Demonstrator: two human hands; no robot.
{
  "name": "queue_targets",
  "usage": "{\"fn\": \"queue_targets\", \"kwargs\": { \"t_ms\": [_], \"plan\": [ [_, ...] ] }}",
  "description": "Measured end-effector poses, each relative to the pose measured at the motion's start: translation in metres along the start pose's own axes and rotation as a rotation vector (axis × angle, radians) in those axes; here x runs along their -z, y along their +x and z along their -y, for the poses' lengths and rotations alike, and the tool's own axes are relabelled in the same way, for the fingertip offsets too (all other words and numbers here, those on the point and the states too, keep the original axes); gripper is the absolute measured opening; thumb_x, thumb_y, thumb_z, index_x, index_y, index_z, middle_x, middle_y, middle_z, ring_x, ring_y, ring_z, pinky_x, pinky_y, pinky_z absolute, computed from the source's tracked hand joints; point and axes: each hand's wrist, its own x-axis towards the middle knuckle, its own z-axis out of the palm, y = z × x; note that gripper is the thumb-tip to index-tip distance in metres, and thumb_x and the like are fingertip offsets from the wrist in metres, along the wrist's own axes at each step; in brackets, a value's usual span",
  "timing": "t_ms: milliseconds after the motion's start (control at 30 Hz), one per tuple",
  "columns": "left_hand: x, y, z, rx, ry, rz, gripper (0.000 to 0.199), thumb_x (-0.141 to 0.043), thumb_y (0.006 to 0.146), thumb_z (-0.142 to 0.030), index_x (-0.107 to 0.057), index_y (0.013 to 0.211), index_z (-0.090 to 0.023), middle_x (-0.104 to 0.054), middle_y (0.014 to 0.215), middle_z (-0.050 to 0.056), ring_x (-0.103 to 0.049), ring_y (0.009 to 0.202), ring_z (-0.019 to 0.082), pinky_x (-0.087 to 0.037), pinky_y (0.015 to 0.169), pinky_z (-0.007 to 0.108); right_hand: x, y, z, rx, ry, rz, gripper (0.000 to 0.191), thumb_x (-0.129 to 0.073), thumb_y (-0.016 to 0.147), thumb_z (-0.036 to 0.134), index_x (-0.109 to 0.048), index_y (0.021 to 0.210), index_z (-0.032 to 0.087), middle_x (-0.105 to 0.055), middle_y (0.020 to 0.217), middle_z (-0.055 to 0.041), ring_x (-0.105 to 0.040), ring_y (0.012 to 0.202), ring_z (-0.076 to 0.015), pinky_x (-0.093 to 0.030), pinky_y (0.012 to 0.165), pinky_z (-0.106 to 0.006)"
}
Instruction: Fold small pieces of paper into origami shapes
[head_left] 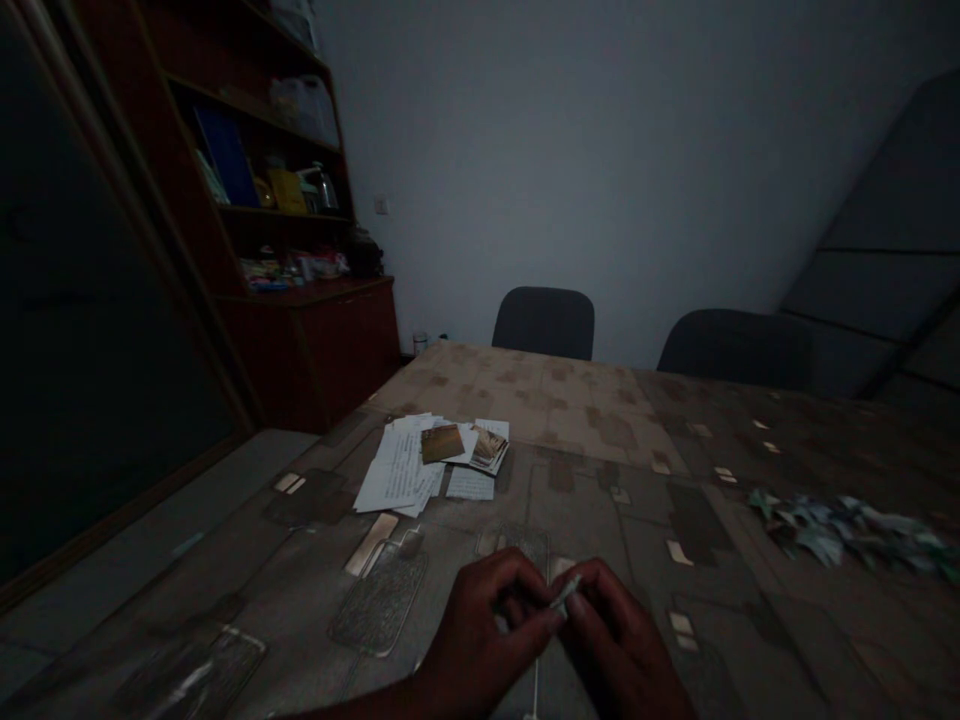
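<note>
Both bare hands meet low in the view, over the near part of a brown-and-beige patterned table covering (570,500). The left hand (487,630) and the right hand (619,640) curl inward, clenched in a tight pinch on a narrow pale green paper strip (566,592), which pokes out between them at 12 o'clock. Neither hand has released it, though the dim light hides which fingers bear on it. The step in hand appears to be close fingertip work on this one strip, and the next move calls for a steady, delicate pinch because the piece is so small. A thin white line (535,680) hangs below the hands, too faint to identify. At 2 o'clock from the hands lies a loose heap of crumpled blue-green paper pieces (847,530). At 11 o'clock sits a spread of white handwritten paper sheets (397,465), topped by a brown rectangular card (442,443) and a small printed photo card (487,448). Two dark upholstered chairs (544,322) (735,350) stand beyond the table at 12 and 1 o'clock, and a dark wooden shelf cabinet (315,340) stands at 10 o'clock
</note>
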Motion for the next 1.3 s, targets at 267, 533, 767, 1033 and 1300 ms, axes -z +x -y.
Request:
{"fn": "queue_targets", "kwargs": {
  "t_ms": [267, 533, 767, 1033, 1300],
  "plan": [
    [0.005, 0.003, 0.003, 0.091, -0.228, 0.032, 0.008, -0.065, 0.081, -0.023, -0.069, 0.085, -0.017, -0.058, 0.073, -0.001, -0.051, 0.067, 0.012, -0.039, 0.062, 0.022, 0.000, 0.001, 0.007, -0.003, -0.168, 0.041, 0.033, -0.046, 0.093, 0.050, -0.057, 0.085, 0.020, -0.060, 0.074, -0.0011, -0.057, 0.072, -0.0198, -0.043, 0.067, -0.029],
    [0.002, 0.005, 0.006, 0.178, -0.370, 0.122, 0.019, -0.072, 0.072, -0.021, -0.068, 0.089, -0.014, -0.051, 0.069, -0.003, -0.045, 0.063, 0.010, -0.035, 0.057, 0.020, -0.002, 0.002, 0.002, -0.027, -0.014, -0.001, 0.034, -0.055, 0.088, 0.053, -0.057, 0.080, 0.020, -0.060, 0.073, -0.0006, -0.056, 0.071, -0.0192, -0.044, 0.065, -0.029],
    [0.003, 0.002, 0.005, 0.071, -0.269, 0.121, 0.022, -0.066, 0.076, -0.012, -0.070, 0.097, -0.019, -0.055, 0.081, 0.000, -0.051, 0.073, 0.013, -0.038, 0.063, 0.022, -0.004, 0.002, 0.005, -0.070, 0.145, 0.011, 0.034, -0.061, 0.084, 0.054, -0.057, 0.080, 0.021, -0.058, 0.070, 0.0018, -0.055, 0.066, -0.0165, -0.041, 0.061, -0.025],
    [0.002, 0.003, 0.004, 0.100, -0.236, 0.062, 0.008, -0.065, 0.074, -0.013, -0.064, 0.081, -0.016, -0.054, 0.072, -0.002, -0.049, 0.065, 0.011, -0.037, 0.058, 0.020, -0.007, 0.001, 0.004, -0.121, 0.228, 0.025, 0.039, -0.067, 0.079, 0.057, -0.056, 0.079, 0.020, -0.054, 0.064, 0.0050, -0.046, 0.057, -0.0115, -0.034, 0.056, -0.022],
    [0.002, 0.007, 0.001, 0.222, -0.370, 0.057, 0.009, -0.065, 0.073, -0.021, -0.059, 0.077, -0.015, -0.052, 0.060, -0.004, -0.049, 0.054, 0.010, -0.038, 0.052, 0.021, -0.009, 0.003, 0.007, -0.163, 0.298, -0.010, 0.041, -0.077, 0.069, 0.056, -0.064, 0.077, 0.017, -0.062, 0.063, 0.0014, -0.054, 0.058, -0.0131, -0.037, 0.057, -0.023]
  ]
}}
